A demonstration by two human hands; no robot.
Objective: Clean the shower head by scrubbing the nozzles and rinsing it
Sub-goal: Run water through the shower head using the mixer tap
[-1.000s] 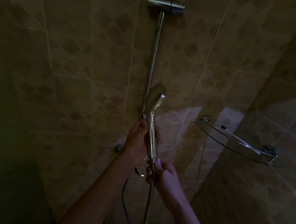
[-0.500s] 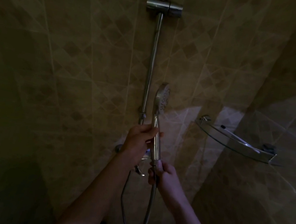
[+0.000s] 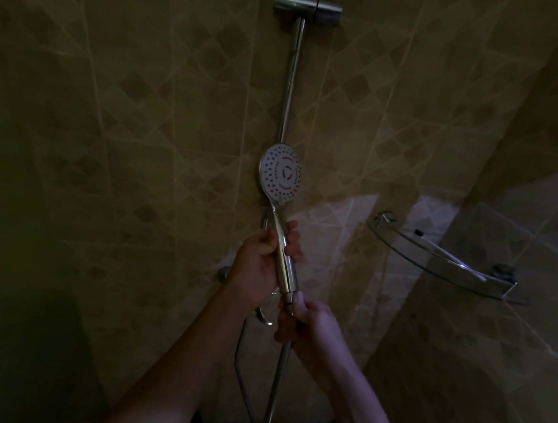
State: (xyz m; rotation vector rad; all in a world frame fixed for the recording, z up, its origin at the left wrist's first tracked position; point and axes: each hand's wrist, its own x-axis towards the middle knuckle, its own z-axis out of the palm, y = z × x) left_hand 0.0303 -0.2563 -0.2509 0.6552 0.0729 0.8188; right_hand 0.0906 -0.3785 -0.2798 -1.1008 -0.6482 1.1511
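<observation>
Tiled wall (image 3: 114, 125): tan diamond-pattern tiles, dim light, fills the view. One brighter patch low on the right.

Slide rail (image 3: 290, 85): chrome, vertical, centre of the wall. Holder bracket (image 3: 307, 6) near its top, nothing seated in it.

Glass corner shelf (image 3: 438, 259): right of the rail, at about hand height, well apart from the hands.

Hose (image 3: 275, 393): metal, runs down from the handle base to the bottom edge of the view. A second dark loop hangs just left of it.

Shower head (image 3: 281, 173): off the bracket, held in front of the rail's lower part. Long axis near upright, leaning slightly left at the top. Round spray face turned toward the camera; nozzle dots visible.

Left hand (image 3: 262, 261): fingers curled round the mid handle, thumb on the near side. It is the nearer hand to the spray face, which lies straight up the handle from this grip.

Right hand (image 3: 307, 321): closed round the handle base, at the hose joint, directly below the left.

Judgement: scrubbing not begun; no brush or cloth in view. The right hand looks the one to free for scrubbing, since the left alone can steady the head with the face exposed.
</observation>
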